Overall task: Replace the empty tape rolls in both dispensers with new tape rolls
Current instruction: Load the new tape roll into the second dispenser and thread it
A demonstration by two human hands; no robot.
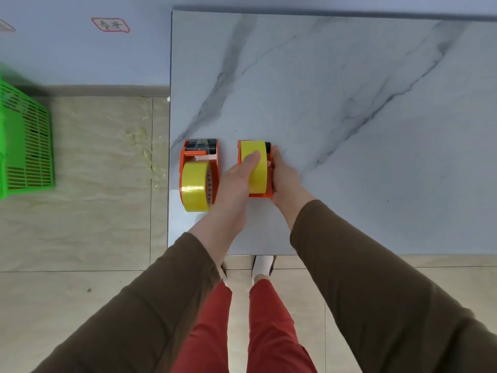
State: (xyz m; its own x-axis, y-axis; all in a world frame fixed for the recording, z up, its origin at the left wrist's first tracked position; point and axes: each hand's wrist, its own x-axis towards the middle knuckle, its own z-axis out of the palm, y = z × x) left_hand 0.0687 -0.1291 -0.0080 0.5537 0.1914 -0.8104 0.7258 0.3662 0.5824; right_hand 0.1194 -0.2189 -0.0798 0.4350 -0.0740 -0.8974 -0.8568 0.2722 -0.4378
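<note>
Two orange tape dispensers stand side by side near the left front corner of the marble table [349, 103]. The left dispenser [188, 154] carries a yellow tape roll [194, 185] and nobody touches it. The right dispenser [260, 195] also holds a yellow tape roll [255, 149]. My left hand [236, 181] lies on this roll from the left, thumb pressed on its top. My right hand [285, 181] clasps the right side of the same dispenser.
A green slatted basket [27, 141] sits on the tiled floor to the far left. Scraps of clear tape [145, 146] lie on the floor by the table's left edge. A labelled sticker [110, 25] is on the wall.
</note>
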